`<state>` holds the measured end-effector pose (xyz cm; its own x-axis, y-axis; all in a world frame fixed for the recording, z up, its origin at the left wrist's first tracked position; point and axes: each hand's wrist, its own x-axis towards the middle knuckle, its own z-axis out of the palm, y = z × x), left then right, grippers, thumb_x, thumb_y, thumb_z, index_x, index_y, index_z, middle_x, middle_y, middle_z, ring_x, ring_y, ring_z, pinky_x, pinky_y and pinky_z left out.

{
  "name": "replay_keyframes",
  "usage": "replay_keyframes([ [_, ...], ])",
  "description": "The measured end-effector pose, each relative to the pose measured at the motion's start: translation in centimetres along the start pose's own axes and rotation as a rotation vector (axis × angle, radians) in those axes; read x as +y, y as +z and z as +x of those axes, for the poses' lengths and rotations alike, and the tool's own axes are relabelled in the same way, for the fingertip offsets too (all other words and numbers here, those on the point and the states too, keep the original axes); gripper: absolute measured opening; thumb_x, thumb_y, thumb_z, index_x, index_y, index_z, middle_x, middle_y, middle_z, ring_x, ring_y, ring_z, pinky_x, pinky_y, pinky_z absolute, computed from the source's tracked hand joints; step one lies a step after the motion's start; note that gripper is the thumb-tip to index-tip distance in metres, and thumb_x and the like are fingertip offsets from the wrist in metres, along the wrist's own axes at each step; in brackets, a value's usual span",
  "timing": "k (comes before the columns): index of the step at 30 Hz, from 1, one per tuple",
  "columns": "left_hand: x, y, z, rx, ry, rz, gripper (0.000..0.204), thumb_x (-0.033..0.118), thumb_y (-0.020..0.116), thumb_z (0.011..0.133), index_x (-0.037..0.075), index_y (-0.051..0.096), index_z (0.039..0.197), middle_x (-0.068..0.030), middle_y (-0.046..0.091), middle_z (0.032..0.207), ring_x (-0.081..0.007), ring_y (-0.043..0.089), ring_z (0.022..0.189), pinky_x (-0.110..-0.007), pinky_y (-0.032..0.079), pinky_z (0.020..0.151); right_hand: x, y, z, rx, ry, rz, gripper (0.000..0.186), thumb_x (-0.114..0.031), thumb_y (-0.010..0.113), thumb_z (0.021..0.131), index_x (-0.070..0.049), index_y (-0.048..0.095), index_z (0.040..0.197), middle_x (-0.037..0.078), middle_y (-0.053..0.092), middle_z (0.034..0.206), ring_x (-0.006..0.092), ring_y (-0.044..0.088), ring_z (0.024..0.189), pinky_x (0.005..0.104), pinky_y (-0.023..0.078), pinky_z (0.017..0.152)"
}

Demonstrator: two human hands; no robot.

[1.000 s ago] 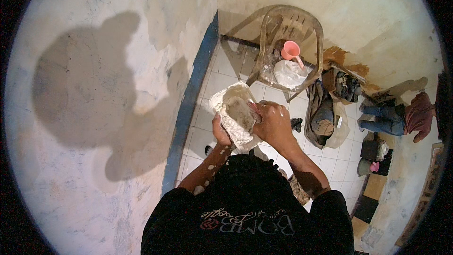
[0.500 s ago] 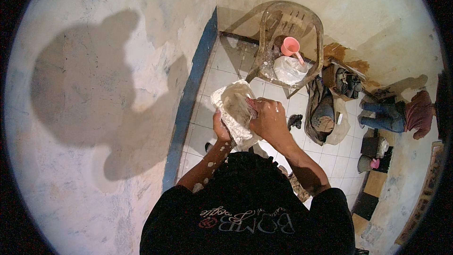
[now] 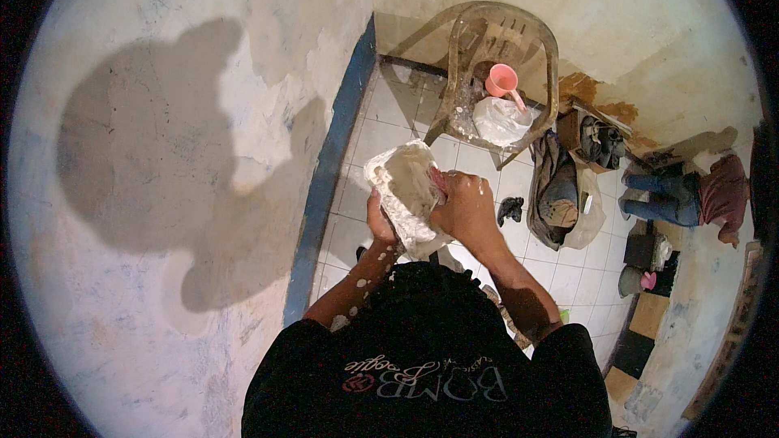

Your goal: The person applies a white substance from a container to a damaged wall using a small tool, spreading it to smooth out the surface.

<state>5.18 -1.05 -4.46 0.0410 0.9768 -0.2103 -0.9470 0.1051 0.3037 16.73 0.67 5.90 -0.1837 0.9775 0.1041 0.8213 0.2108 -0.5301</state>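
My left hand (image 3: 380, 219) is closed round the left side of a squarish container (image 3: 398, 219) crusted and smeared with thick white paste. My right hand (image 3: 462, 203) grips a small reddish tool (image 3: 437, 184) that reaches into the container over its right edge. The tool's far end is hard to make out in the paste. White splashes dot my left forearm, and a few marks show on my right knuckles.
Worn wall at left; a dirty plastic chair (image 3: 552, 49) ahead holds a pink dipper (image 3: 502, 79) and white bag (image 3: 501, 123). To the right lie a dark bag (image 3: 548, 182) and box of items (image 3: 599, 142). Another person (image 3: 714, 199) in maroon stands at the far right.
My right hand and the reddish tool have shifted slightly at the container, which stays in nearly the same place. The other person at the far right has moved a little.
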Motion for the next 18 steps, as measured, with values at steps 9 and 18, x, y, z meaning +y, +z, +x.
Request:
replay_keyframes([
  [9, -1.1, -1.5, 0.1, 0.022, 0.079, 0.042, 0.053, 0.039, 0.036, 0.086, 0.002, 0.034, 0.124, -0.0152, 0.044, 0.120, -0.0291, 0.044, 0.109, -0.042, 0.034, 0.095, -1.4, 0.2, 0.8, -0.051, -0.013, 0.088, 0.033, -0.009, 0.060, 0.057, -0.004, 0.063, 0.089, 0.016, 0.060, 0.074, 0.0328, 0.059, 0.067, 0.0397, 0.047, 0.062],
  [18, -1.3, -3.0, 0.9, -0.057, 0.032, -0.023, 0.054, 0.044, 0.032, 0.089, 0.004, 0.035, 0.125, -0.0142, 0.046, 0.118, -0.0275, 0.045, 0.108, -0.040, 0.036, 0.094, -2.8, 0.3, 0.2, -0.056, -0.103, 0.042, 0.027, -0.009, 0.061, 0.057, -0.003, 0.064, 0.083, 0.016, 0.061, 0.076, 0.0319, 0.059, 0.069, 0.0407, 0.047, 0.065],
])
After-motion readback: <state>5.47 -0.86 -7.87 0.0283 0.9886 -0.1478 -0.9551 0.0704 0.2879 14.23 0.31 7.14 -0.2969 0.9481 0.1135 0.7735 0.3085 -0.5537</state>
